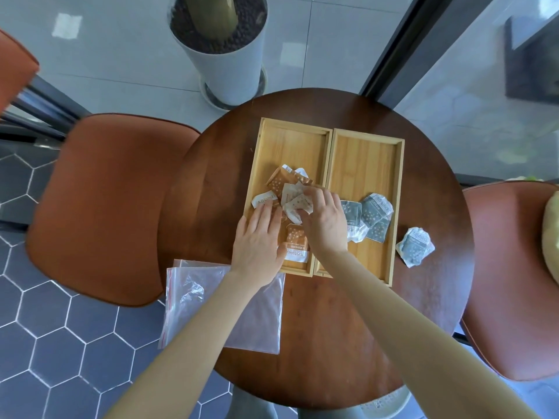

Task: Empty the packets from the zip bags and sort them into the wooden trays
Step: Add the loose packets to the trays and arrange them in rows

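While both hands cover part of the orange packets [290,189] in the left tray [290,137], their count is unclear. Right hand [325,220] pinches pale packets there; left hand [257,240] lies flat, fingers spread. Right tray [367,152]: about four grey packets [373,217]. One grey packet [415,246] lies on the table [211,192]. Two empty zip bags [211,300] overlap at the table's near-left edge.

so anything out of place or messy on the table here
Yes: one grey packet lies on the table beside the right tray, not in it. The orange packets sit in a loose, crumpled heap in the left tray.
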Demonstrator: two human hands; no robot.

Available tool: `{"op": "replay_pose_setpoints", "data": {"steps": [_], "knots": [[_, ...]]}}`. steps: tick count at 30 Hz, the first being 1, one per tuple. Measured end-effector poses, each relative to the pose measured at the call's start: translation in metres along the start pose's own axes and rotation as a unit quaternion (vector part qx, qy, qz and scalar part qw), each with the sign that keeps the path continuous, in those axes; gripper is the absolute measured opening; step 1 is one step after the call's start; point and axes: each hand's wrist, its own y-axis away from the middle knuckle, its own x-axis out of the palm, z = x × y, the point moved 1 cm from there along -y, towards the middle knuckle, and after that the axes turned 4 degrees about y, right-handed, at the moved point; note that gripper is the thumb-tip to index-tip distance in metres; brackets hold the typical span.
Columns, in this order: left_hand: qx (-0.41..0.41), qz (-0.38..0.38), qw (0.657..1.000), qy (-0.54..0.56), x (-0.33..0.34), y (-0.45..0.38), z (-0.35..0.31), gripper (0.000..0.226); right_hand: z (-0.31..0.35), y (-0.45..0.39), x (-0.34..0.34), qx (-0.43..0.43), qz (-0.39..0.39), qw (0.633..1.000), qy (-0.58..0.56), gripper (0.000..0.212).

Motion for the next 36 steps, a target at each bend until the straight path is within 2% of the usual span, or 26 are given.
{"op": "replay_pose_setpoints", "data": {"steps": [4,6,10,13,15,19,23,26,30,33,36], "knots": [[-0.014,-0.046,0.998,0.048,-0.019,-0.013,-0.006,0.048,0.0,-0.016,0.0,0.001,0.017,1.0,-0.023,0.028],[-0.005,-0.055,0.998,0.035,-0.024,-0.021,-0.004,0.051,-0.001,-0.024,0.001,0.001,0.029,0.999,-0.026,0.028],[0.023,-0.007,0.999,-0.025,-0.025,-0.035,0.004,0.065,-0.003,-0.031,0.001,-0.014,0.007,1.0,0.0,0.028],[0.02,0.016,0.999,-0.033,-0.026,-0.042,0.009,0.064,-0.005,-0.027,-0.005,-0.021,-0.024,0.999,-0.005,0.025],[0.016,-0.004,1.0,-0.012,-0.029,-0.045,0.009,0.06,-0.006,-0.019,-0.008,-0.049,-0.028,0.998,-0.017,0.024],[0.018,-0.016,1.0,-0.006,-0.034,-0.052,0.011,0.062,-0.007,0.002,-0.009,-0.152,0.026,0.987,0.039,0.011],[0.022,0.006,1.0,-0.017,-0.032,-0.052,0.01,0.06,-0.012,0.017,-0.006,-0.203,0.09,0.968,0.116,0.029],[0.012,0.005,1.0,-0.02,-0.03,-0.046,0.007,0.058,-0.014,0.024,-0.004,-0.195,0.13,0.954,0.187,0.051],[0.009,0.001,1.0,-0.019,-0.027,-0.037,0.006,0.055,-0.012,0.026,-0.001,-0.133,0.163,0.956,0.205,0.062],[0.009,-0.001,1.0,-0.011,-0.029,-0.033,0.003,0.054,-0.007,0.026,-0.006,-0.123,0.161,0.962,0.182,0.059],[0.01,-0.017,1.0,-0.005,-0.032,-0.026,-0.002,0.049,-0.005,0.027,-0.016,-0.127,0.129,0.975,0.133,0.042]]}}
